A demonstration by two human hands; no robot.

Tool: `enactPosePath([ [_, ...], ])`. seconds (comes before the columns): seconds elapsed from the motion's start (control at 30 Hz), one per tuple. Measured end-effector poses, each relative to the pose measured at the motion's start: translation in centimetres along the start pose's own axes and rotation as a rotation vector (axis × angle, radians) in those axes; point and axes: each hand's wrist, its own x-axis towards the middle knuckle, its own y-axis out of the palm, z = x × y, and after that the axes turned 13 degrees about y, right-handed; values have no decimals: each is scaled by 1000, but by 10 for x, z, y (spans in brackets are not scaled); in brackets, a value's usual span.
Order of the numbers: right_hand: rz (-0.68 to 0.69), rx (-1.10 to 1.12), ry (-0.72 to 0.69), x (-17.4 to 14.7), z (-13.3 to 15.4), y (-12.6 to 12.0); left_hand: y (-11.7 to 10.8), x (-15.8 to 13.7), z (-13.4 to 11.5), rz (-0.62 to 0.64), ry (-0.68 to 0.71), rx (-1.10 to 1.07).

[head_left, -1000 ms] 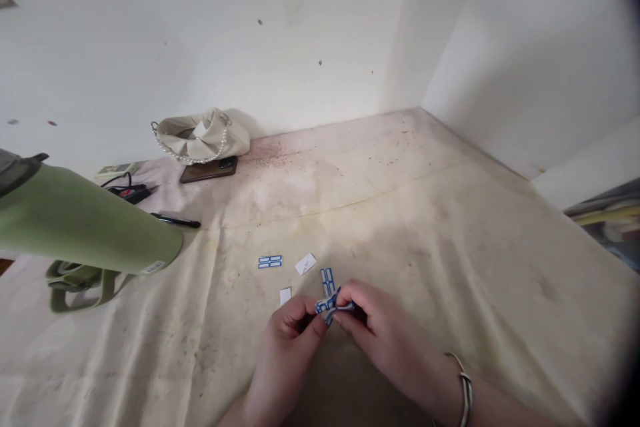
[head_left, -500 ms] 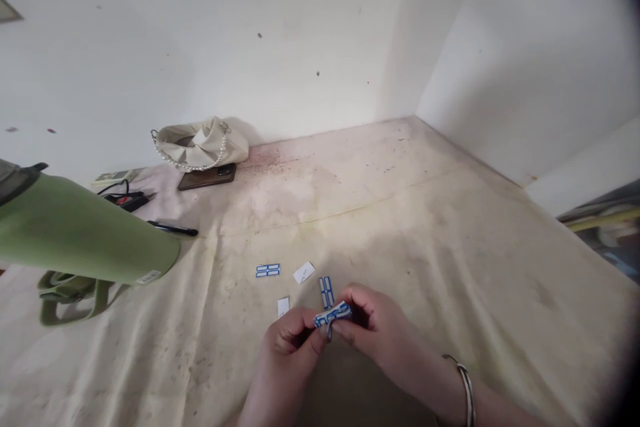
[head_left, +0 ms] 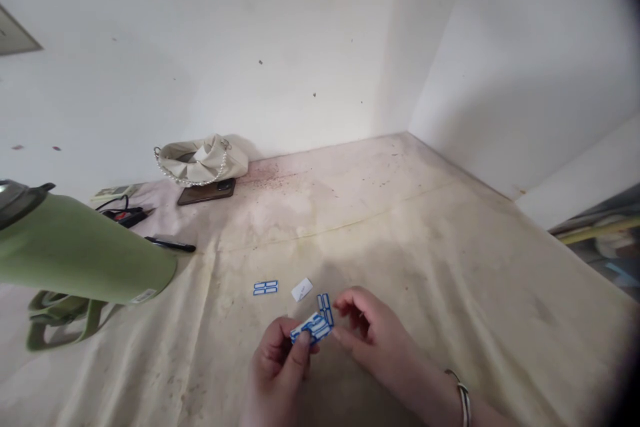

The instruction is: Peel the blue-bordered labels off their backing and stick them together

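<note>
A small bunch of blue-bordered white sticker labels [head_left: 315, 327] is pinched in my left hand [head_left: 279, 361], with the thumb lying across its top. Just to its right is my right hand [head_left: 379, 335], its thumb and fingers apart and nothing visible between them. The right thumb tip is close to the labels' edge; whether it touches them I cannot tell. Behind the bunch, a blue-bordered label sheet [head_left: 325, 308] lies on the cloth. Farther left are another such sheet [head_left: 265, 287] and a white paper slip [head_left: 301, 289] with faint writing.
A large green tumbler [head_left: 90, 247] with a green strap [head_left: 65, 320] stands at the left. Behind it are a black pen [head_left: 173, 244], a black corded item [head_left: 125, 215], a phone [head_left: 206, 193] and a cream bag [head_left: 200, 159] against the wall. A wrinkled beige cloth [head_left: 450, 267] covers the table.
My right hand has let go of the labels and moved slightly apart. My left hand has shifted a little left and down with the bunch, now flatter. The view has tilted up slightly.
</note>
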Motion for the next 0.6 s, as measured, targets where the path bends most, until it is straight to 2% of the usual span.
enactPosePath([
  [0.1, -174, -168, -92, 12, -5, 1, -4, 3, 0, -119, -26, -129],
  [0.27, -165, -402, -112, 23, -2, 9, -1, 5, 1, -214, -75, -221],
  [0.6, -173, -437, -73, 26, 3, 15, -1, 9, 12, -140, -116, -120],
])
